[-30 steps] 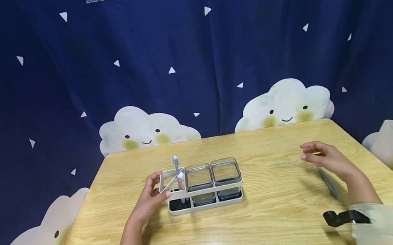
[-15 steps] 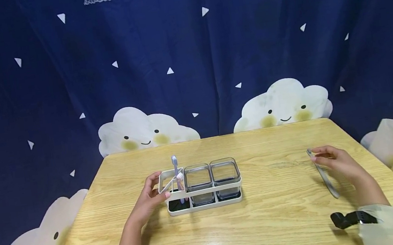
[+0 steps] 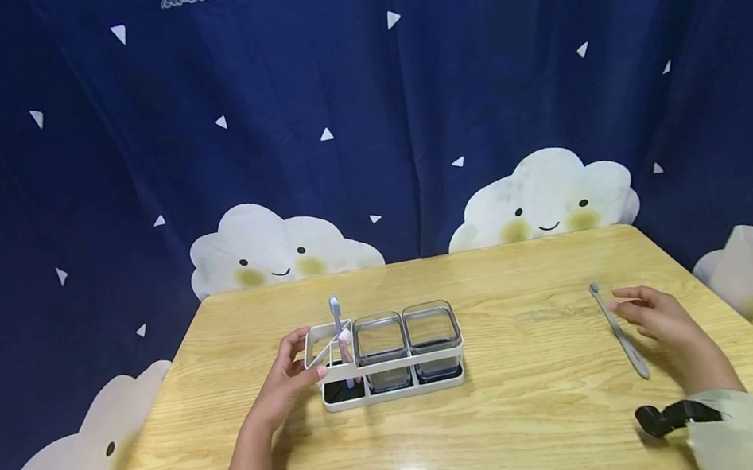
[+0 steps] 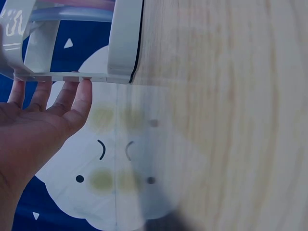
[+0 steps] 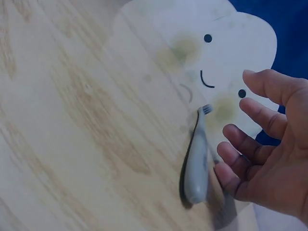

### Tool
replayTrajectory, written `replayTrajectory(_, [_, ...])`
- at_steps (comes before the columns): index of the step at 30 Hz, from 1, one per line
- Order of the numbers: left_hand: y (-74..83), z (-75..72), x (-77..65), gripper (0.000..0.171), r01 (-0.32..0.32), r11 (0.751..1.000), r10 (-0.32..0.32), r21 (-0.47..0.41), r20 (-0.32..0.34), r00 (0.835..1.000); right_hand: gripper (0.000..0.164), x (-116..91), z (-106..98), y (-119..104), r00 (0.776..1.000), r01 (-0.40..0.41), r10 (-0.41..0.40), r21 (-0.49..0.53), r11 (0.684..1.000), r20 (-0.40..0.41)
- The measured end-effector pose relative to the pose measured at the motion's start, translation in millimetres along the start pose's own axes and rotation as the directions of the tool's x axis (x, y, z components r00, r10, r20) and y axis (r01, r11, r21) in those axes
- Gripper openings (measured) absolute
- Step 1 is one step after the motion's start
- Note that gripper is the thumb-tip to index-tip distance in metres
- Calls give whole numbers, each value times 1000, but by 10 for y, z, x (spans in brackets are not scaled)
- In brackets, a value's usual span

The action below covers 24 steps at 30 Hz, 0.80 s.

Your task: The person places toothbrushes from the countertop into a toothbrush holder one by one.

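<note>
At the left end of a white toothbrush holder (image 3: 395, 364), my left hand (image 3: 287, 384) grips the frame, thumb on the front rail and fingers round the far side. In the left wrist view its fingertips press the holder's end. A blue toothbrush (image 3: 336, 313) and a shorter pink toothbrush (image 3: 345, 344) stand in the left compartment. Two clear square cups (image 3: 380, 339) fill the other compartments. A grey toothbrush (image 3: 619, 333) lies on the table at the right. My right hand (image 3: 658, 316) hovers just right of it, fingers loosely bent and holding nothing.
The wooden table (image 3: 519, 424) carries everything. Behind it hangs a dark blue curtain (image 3: 359, 109) with white clouds and triangles. Black wrist cameras (image 3: 673, 416) sit on both sleeves.
My right hand has moved right and toward me, away from the head end of the grey toothbrush, uncovering it. The left hand and the toothbrush holder have stayed in place.
</note>
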<state>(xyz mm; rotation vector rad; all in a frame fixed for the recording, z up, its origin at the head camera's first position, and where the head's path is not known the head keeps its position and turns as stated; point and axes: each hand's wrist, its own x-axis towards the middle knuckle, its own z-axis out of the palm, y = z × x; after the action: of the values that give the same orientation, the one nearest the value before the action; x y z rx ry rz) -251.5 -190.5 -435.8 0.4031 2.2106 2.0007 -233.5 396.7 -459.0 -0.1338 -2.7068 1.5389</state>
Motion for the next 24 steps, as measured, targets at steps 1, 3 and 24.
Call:
replayTrajectory(1, [2,0,5,68,0,1000,0,0,-3,1000,68,14,4,8,1000,-7,7,7,1000,-3])
replayTrajectory(3, [-38,-7,22,69,-9,1000,9,0,-6,1000,67,46,15,30,999,-34,34,8,999,-15])
replayTrajectory(24, [-27,-17,10,69,-14,1000,14,8,8,1000,54,226,323,28,876,-324,326,67,944,-357])
